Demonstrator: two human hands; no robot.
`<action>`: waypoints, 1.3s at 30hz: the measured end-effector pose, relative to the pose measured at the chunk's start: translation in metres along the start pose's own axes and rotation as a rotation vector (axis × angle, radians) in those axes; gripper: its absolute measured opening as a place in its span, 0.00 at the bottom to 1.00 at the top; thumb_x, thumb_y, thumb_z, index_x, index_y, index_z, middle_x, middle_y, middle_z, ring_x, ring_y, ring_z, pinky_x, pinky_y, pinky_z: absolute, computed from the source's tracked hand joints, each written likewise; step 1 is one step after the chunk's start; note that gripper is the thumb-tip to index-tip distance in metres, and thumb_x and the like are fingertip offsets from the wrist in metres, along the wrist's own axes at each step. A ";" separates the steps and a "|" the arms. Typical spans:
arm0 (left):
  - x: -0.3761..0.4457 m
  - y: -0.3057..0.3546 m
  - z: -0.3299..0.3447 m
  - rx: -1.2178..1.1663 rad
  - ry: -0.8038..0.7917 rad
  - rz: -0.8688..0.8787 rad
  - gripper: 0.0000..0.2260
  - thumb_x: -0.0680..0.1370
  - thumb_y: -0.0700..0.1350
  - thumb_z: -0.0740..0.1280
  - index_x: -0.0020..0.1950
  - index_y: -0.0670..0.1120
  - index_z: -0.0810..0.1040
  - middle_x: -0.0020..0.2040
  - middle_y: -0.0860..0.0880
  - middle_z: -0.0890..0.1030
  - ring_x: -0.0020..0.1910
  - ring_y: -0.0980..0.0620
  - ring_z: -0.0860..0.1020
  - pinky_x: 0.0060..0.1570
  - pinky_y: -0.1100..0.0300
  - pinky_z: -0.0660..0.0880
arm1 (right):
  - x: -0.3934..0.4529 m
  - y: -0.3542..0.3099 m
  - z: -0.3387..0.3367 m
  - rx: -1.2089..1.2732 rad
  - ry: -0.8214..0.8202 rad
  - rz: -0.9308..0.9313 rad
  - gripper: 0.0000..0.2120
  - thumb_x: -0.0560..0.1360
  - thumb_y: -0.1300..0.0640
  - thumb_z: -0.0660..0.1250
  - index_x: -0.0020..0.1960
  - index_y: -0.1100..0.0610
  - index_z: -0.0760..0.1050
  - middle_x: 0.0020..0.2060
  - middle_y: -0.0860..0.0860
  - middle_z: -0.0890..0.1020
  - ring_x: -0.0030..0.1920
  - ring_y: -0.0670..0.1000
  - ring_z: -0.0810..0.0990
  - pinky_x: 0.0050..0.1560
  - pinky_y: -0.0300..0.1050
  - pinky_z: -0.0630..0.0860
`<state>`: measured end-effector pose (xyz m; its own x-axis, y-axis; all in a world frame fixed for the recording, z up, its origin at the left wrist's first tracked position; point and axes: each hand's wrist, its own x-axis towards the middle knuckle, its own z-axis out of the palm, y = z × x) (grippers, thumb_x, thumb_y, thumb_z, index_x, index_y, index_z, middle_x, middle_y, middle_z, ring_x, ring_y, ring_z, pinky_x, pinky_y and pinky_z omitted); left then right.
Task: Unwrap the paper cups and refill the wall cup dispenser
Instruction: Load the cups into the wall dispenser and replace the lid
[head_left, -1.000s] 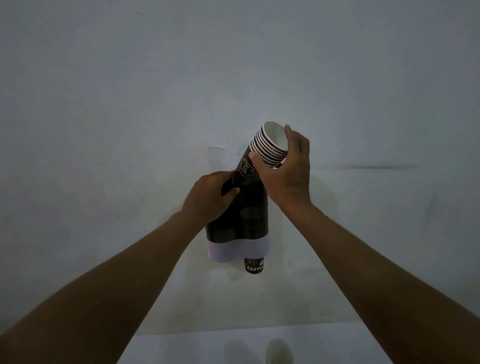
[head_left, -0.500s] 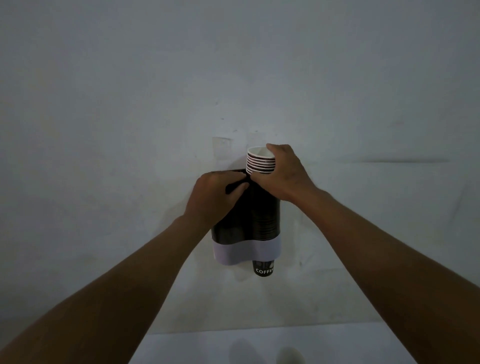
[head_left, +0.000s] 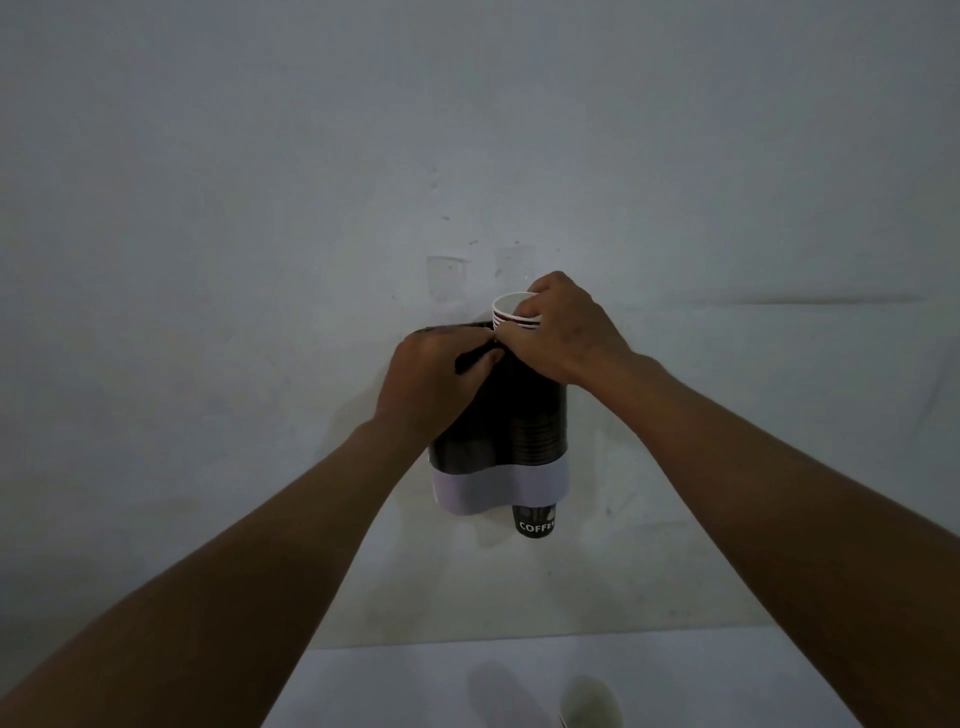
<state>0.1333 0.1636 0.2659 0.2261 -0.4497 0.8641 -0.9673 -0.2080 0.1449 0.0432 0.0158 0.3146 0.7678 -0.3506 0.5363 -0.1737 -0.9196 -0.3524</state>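
A dark two-tube cup dispenser (head_left: 535, 431) with a white lower band hangs on the wall. A stack of paper cups (head_left: 511, 313) sticks out of the top of its right tube, white rims showing. My right hand (head_left: 563, 332) grips the top of that stack from the right. My left hand (head_left: 436, 379) holds the dispenser's upper left part, fingers curled round its rim. One black cup marked COFFEE (head_left: 535, 522) pokes out of the bottom of the right tube.
The pale wall (head_left: 260, 208) fills most of the view. A white surface (head_left: 405, 686) lies below, with another paper cup (head_left: 592, 704) standing at the bottom edge.
The tilted cup stack has been stood upright and pushed down into the right tube; fewer rims show above it. My right hand has sunk with it, my left hand stays on the dispenser.
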 end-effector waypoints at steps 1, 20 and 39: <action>0.000 0.000 0.000 0.002 0.001 0.001 0.11 0.76 0.47 0.71 0.58 0.48 0.85 0.52 0.49 0.87 0.48 0.48 0.85 0.51 0.53 0.81 | 0.001 -0.001 -0.001 -0.007 -0.003 0.002 0.24 0.70 0.33 0.63 0.50 0.50 0.84 0.60 0.50 0.74 0.56 0.55 0.78 0.58 0.52 0.76; -0.006 -0.003 0.009 0.037 0.032 -0.026 0.13 0.77 0.46 0.72 0.59 0.43 0.84 0.54 0.45 0.86 0.52 0.46 0.84 0.57 0.56 0.79 | -0.020 0.014 0.012 -0.051 0.067 -0.044 0.22 0.79 0.42 0.57 0.67 0.50 0.75 0.67 0.49 0.77 0.67 0.54 0.72 0.66 0.57 0.65; -0.163 0.083 0.078 -0.089 -0.177 -0.165 0.17 0.79 0.50 0.68 0.64 0.43 0.80 0.62 0.45 0.82 0.61 0.47 0.78 0.62 0.51 0.76 | -0.220 0.107 0.080 0.218 0.144 -0.012 0.17 0.80 0.53 0.60 0.66 0.58 0.76 0.62 0.54 0.80 0.62 0.52 0.78 0.63 0.53 0.76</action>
<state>0.0248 0.1517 0.0993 0.3906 -0.5630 0.7283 -0.9202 -0.2171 0.3257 -0.0950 0.0089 0.0977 0.6704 -0.3757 0.6398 -0.0160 -0.8695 -0.4937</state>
